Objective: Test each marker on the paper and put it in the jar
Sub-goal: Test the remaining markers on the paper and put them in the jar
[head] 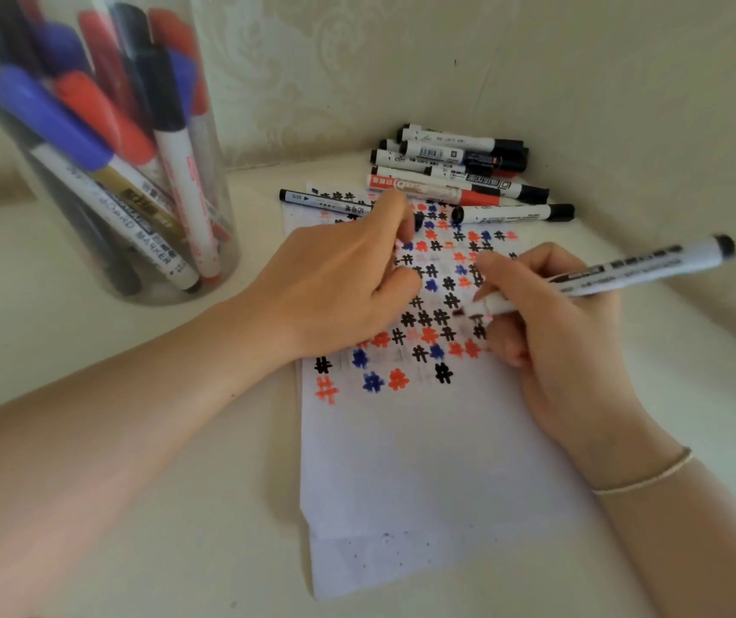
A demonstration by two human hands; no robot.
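On the paper (pixel 424 439), the right hand (pixel 553 332) grips a marker (pixel 624 272), tip down; the left hand (pixel 339 278), fingers curled, presses the paper flat.

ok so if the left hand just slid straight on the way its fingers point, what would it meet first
Probably the pile of loose markers at the top of the paper. The left hand rests on the paper with its fingers aimed up-right; the thin black pen lies nearest, though depth is unclear.
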